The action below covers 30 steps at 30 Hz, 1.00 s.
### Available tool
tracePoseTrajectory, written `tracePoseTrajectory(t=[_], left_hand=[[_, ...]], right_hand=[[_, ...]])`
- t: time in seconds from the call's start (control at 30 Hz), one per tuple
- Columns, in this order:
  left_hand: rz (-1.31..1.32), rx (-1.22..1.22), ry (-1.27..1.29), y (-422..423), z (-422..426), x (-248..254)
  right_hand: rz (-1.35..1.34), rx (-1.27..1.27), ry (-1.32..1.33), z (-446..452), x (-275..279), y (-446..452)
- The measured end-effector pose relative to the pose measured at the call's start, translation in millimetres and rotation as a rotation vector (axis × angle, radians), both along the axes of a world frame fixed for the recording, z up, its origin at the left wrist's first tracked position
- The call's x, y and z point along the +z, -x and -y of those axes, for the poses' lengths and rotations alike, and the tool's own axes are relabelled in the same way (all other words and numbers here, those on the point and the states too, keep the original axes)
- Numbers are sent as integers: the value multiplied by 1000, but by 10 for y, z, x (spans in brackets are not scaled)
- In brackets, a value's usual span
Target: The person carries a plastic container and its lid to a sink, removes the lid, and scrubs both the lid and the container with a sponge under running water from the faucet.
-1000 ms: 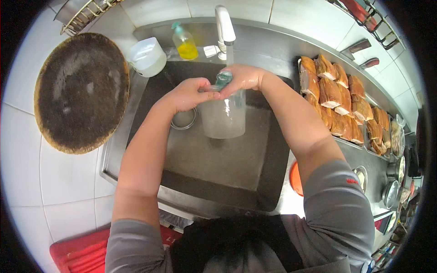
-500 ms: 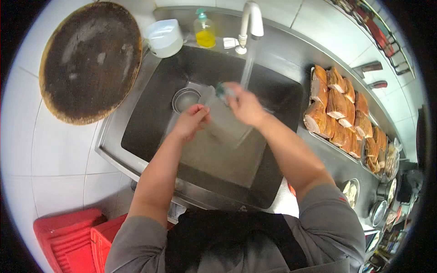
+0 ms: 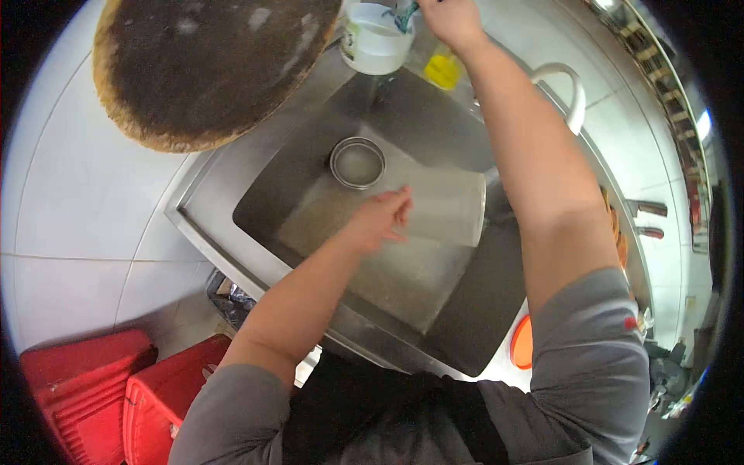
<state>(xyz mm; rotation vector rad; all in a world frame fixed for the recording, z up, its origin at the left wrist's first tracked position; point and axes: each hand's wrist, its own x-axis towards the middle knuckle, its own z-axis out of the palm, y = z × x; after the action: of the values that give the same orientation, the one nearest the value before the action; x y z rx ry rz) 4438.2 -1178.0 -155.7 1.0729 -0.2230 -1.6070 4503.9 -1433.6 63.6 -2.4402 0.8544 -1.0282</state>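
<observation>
My left hand (image 3: 378,221) is at one end of a translucent plastic container (image 3: 449,208) lying sideways over the sink; its fingers are curled at the end, slightly blurred. At the top edge of the view my right hand (image 3: 452,19) pinches a green scouring pad (image 3: 404,15). That pad is at the mouth of a white plastic tub (image 3: 377,46) on the sink's back ledge. Part of the right hand is cut off by the frame. Below both arms is the dark metal sink (image 3: 302,147), with cloudy water and a round drain strainer (image 3: 357,163).
A bottle with yellow liquid (image 3: 442,71) stands beside the tub. The white faucet (image 3: 575,97) is behind my right arm. At upper left is a large round brown board (image 3: 209,62). Red bins (image 3: 85,387) stand at lower left, and knives (image 3: 649,208) hang on the right wall.
My right hand has moved from the sink up to the white tub with the scouring pad. The container has swung rightward onto its side. The view has turned, and the meat trays are mostly hidden.
</observation>
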Motion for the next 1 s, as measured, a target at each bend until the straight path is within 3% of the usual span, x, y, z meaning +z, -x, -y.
tracePoseTrajectory(t=[0.07, 0.17, 0.3, 0.4, 0.43, 0.53, 0.63, 0.73, 0.83, 0.87, 0.9, 0.93, 1.0], left_hand=[[110, -44, -42, 40, 37, 69], [196, -107, -88, 61, 34, 141], [252, -151, -47, -8, 9, 291], [170, -79, -52, 97, 34, 282], [120, -35, -66, 119, 45, 277], [161, -68, -46, 92, 18, 362], [102, 23, 130, 165, 39, 199], [142, -92, -14, -33, 10, 397], [152, -35, -32, -110, 68, 259], [157, -8, -23, -115, 61, 219], [166, 8, -18, -106, 28, 221], [183, 30, -10, -115, 1, 244], [205, 55, 18, -71, -25, 341]], right_hand=[[-48, 5, 104, 177, -50, -366], [-510, 34, 233, 365, -140, -712], [-1259, 286, 788, 1116, -728, -1380], [-1085, 284, 327, 1331, -985, -1345], [-1166, 283, 247, 1371, -1041, -1403], [-1087, 297, 614, 1368, -932, -1356], [-1010, 284, 992, 1341, -569, -1135], [-228, 133, -296, 347, 265, -310], [-136, 296, -399, 513, 181, 463], [-250, 164, -333, 46, 241, 769], [-152, 242, -366, -147, 58, 1009], [-179, 147, -351, -457, -77, 1253], [-272, 59, -147, -980, -466, 1604]])
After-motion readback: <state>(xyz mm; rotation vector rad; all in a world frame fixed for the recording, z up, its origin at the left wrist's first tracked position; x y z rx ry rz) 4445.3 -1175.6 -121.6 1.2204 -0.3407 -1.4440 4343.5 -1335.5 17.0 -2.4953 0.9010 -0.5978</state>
